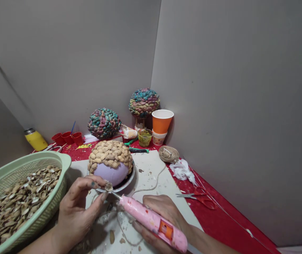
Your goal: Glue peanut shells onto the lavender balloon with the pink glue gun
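Between thumb and fingers, my left hand (78, 201) pinches a small peanut shell (109, 186). The metal nozzle of a pink hot glue gun (152, 220) meets that shell. My right hand (166, 211) is wrapped round the glue gun's body. Just beyond both hands, a lilac ball (111, 173) rests in a shallow metal dish (129, 180). Rows of tan peanut shells (110, 152) cover the ball's upper part, while its near lower side shows bare lilac.
A green basket (66, 160) of shells stands at left. Two coloured shell-covered balls (104, 122), an orange cup (162, 121), red cups (67, 137) and a yellow jar (36, 140) line the back. Twine (168, 154), crumpled white tissue (183, 171) and red-handled scissors (203, 198) lie at right.
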`<control>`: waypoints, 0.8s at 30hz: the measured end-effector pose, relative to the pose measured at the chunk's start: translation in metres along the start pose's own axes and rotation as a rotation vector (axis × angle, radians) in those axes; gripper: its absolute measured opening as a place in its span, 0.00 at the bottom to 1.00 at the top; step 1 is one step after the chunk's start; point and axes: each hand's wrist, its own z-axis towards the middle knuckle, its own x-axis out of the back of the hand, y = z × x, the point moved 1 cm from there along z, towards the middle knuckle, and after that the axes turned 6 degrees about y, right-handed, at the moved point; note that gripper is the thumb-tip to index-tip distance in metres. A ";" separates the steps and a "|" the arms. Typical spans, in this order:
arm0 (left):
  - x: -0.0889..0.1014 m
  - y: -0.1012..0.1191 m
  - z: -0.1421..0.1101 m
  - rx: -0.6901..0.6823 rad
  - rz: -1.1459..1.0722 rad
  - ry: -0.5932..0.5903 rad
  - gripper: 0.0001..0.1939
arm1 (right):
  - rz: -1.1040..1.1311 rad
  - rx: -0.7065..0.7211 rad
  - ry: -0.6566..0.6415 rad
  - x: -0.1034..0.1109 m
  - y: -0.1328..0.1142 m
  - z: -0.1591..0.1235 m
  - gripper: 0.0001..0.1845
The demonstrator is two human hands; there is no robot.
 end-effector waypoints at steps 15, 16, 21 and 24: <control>-0.001 -0.004 -0.005 -0.008 0.024 -0.067 0.18 | 0.016 0.041 -0.023 -0.002 0.005 -0.006 0.16; -0.002 -0.004 -0.005 -0.008 0.028 -0.074 0.18 | 0.014 0.035 -0.019 -0.003 0.006 -0.007 0.17; -0.001 -0.006 -0.007 -0.027 0.067 -0.094 0.19 | 0.046 0.011 -0.061 -0.003 0.006 -0.008 0.16; 0.001 -0.009 -0.009 -0.042 0.089 -0.122 0.20 | 0.032 0.017 -0.051 -0.002 0.006 -0.007 0.16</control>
